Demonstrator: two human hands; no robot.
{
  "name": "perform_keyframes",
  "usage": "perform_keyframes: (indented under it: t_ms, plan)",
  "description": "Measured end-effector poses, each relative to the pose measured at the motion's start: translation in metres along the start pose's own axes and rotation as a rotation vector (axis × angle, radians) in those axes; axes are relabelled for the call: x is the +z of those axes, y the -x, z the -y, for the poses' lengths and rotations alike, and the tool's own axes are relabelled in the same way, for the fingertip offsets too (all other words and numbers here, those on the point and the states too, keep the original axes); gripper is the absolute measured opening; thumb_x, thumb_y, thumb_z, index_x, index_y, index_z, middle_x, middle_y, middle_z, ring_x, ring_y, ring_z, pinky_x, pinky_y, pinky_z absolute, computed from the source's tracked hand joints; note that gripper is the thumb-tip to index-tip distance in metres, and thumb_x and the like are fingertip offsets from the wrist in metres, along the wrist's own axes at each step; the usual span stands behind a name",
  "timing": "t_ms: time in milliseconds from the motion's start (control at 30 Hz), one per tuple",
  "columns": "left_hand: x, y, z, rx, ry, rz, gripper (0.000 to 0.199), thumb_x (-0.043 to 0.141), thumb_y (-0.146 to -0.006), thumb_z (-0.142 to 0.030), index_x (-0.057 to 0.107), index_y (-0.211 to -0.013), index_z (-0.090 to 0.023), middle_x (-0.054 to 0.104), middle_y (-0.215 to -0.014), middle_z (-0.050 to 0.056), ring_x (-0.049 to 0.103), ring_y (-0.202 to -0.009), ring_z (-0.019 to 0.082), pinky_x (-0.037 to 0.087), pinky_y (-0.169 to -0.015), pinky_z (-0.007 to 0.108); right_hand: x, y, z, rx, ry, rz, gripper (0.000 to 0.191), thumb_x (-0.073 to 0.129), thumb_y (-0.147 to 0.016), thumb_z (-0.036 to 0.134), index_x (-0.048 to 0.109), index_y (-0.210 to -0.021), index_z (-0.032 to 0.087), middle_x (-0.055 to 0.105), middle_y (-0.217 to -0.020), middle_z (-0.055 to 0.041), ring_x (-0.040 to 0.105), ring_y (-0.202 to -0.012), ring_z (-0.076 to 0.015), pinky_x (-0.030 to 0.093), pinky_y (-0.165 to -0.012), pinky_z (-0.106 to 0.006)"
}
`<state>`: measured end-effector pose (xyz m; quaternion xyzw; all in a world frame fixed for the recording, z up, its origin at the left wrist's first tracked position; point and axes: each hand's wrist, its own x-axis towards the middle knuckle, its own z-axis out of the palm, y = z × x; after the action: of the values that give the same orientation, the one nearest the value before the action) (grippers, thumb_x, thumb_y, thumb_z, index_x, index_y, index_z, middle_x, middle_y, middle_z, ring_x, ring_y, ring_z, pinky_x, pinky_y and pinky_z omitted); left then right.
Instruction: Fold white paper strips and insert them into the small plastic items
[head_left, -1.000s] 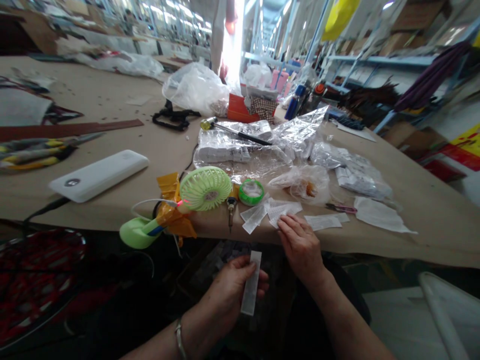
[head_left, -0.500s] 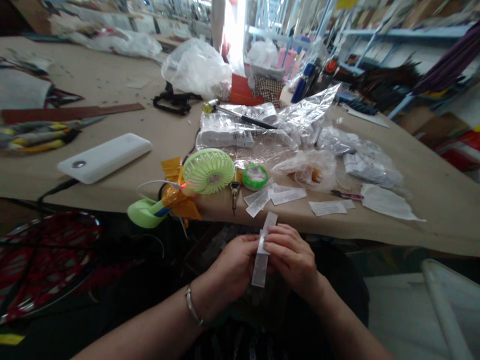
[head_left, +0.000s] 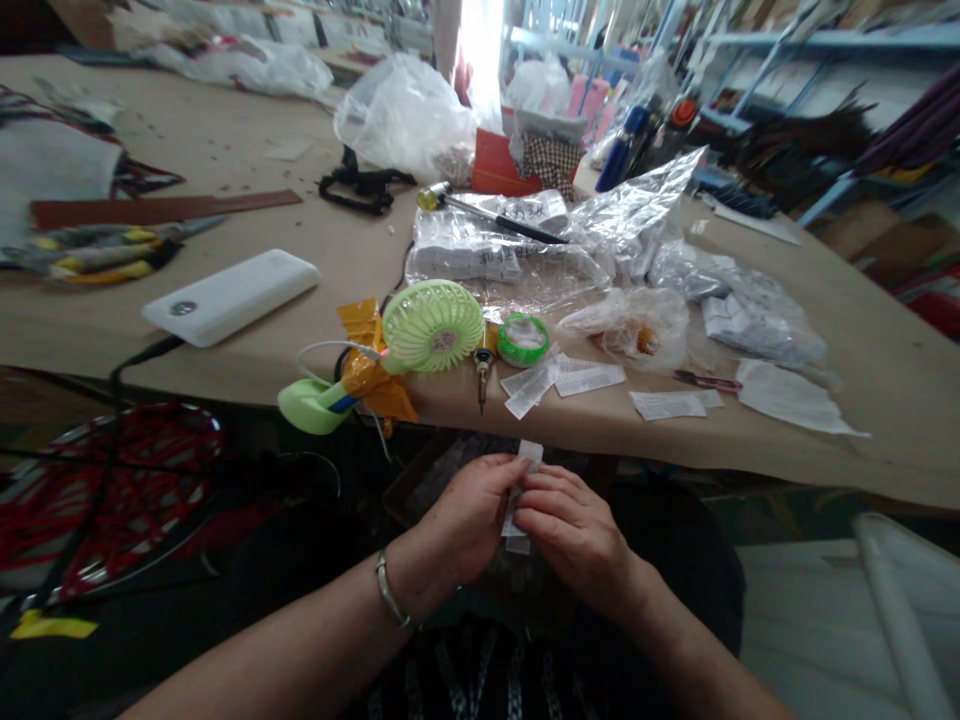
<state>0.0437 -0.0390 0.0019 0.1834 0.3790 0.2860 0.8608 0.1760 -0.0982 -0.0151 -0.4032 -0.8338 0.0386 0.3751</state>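
Observation:
Between my two hands, just in front of the table edge, is a narrow white label strip (head_left: 531,452), with a translucent end showing below. My left hand (head_left: 471,515) pinches it from the left, thumb on top. From the right, the fingers of my right hand (head_left: 574,530) are closed over its middle, hiding part of the print. On the table edge beyond lie loose printed labels (head_left: 591,376) and another pair of labels (head_left: 670,404). A soldering iron (head_left: 484,370) points toward me beside a round green tin (head_left: 523,340).
A green fan (head_left: 433,325) is taped at the table edge, with a white power bank (head_left: 232,297) to its left. Clear plastic bags (head_left: 637,325), a screwdriver (head_left: 495,217), pink-handled snips (head_left: 709,381) and pliers (head_left: 112,255) lie on the table. A red-netted round frame (head_left: 112,500) stands below left.
The strip has shifted within my fingers: its two offset pieces now lie more in line and less sticks out. The whole view has swung slightly left.

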Motion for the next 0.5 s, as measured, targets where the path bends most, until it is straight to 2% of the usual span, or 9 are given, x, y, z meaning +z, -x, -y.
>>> perform_keyframes:
  t_ms: [167,300,367,433,500]
  plan:
    - [-0.001,-0.001,0.001,-0.018,-0.035,-0.011,0.004,0.065,-0.066,-0.009,0.062,-0.067,-0.008,0.063,-0.061,0.004,0.056,-0.051,0.008,0.04,-0.046,0.016,0.005,-0.001,0.008,0.025,0.008,0.019,0.019,0.052,-0.083,0.008,0.061,-0.097,0.017,0.068,-0.093,-0.0057,0.059,-0.101,-0.0181,0.045,-0.096,-0.039]
    - [-0.006,-0.004,0.002,-0.002,-0.074,-0.052,0.005,0.062,-0.072,-0.009,0.06,-0.076,-0.01,0.066,-0.067,0.005,0.06,-0.053,0.01,0.046,-0.051,0.019,-0.012,0.003,-0.002,0.063,0.099,-0.012,0.028,0.054,-0.083,0.013,0.056,-0.11,0.018,0.067,-0.1,-0.0065,0.057,-0.105,-0.0193,0.045,-0.095,-0.041]
    - [-0.009,-0.006,0.002,-0.09,-0.149,-0.104,0.009,0.06,-0.076,-0.013,0.059,-0.084,-0.01,0.067,-0.069,0.007,0.061,-0.053,0.013,0.05,-0.052,0.023,-0.03,0.009,-0.018,0.178,0.239,-0.086,0.034,0.054,-0.084,0.016,0.051,-0.118,0.019,0.063,-0.108,-0.0084,0.052,-0.113,-0.0221,0.044,-0.096,-0.044]
    - [-0.011,-0.007,0.002,-0.112,-0.2,-0.144,0.01,0.06,-0.078,-0.015,0.058,-0.086,-0.01,0.068,-0.07,0.008,0.063,-0.054,0.014,0.051,-0.053,0.024,-0.049,0.019,-0.039,0.344,0.447,-0.171,0.041,0.053,-0.085,0.021,0.046,-0.125,0.019,0.057,-0.117,-0.0118,0.045,-0.12,-0.0262,0.041,-0.098,-0.048]
    - [-0.011,-0.007,0.004,-0.128,-0.22,-0.157,0.01,0.06,-0.078,-0.016,0.057,-0.086,-0.01,0.068,-0.069,0.008,0.063,-0.054,0.014,0.051,-0.052,0.023,-0.065,0.029,-0.059,0.469,0.65,-0.189,0.05,0.053,-0.085,0.03,0.041,-0.131,0.016,0.051,-0.125,-0.0157,0.04,-0.123,-0.0308,0.037,-0.099,-0.053]
